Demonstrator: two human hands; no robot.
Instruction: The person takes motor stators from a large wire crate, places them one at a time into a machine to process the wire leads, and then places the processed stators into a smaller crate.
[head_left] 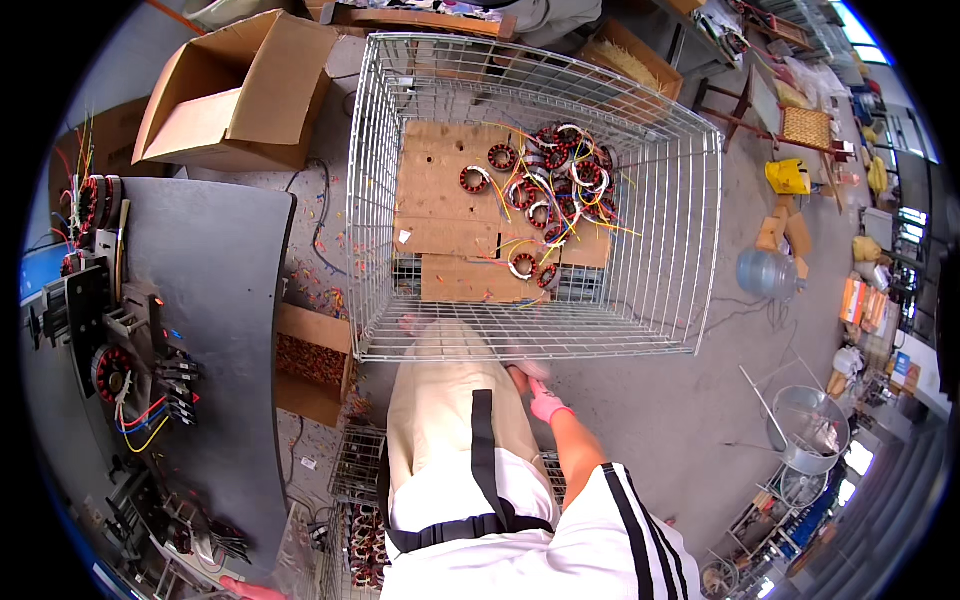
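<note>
My right hand [546,402], in a pink glove, is low beside my leg, just under the near edge of a large wire cage [536,348]. Its fingers are partly hidden and blurred, so their grip does not show. My left hand [252,590], also pink-gloved, barely enters at the lower left, by the near end of a dark workbench [215,330]; most of it is cut off. Inside the cage, several wound stator rings [523,266] with red coils and coloured leads lie piled on a cardboard sheet [450,185].
An open cardboard box [270,95] stands at the far left, and a box of small reddish pieces [310,360] sits beside the bench. A fixture holding a stator [112,373] is on the bench. A water jug [768,273] and wicker-seated chair [805,127] are at right.
</note>
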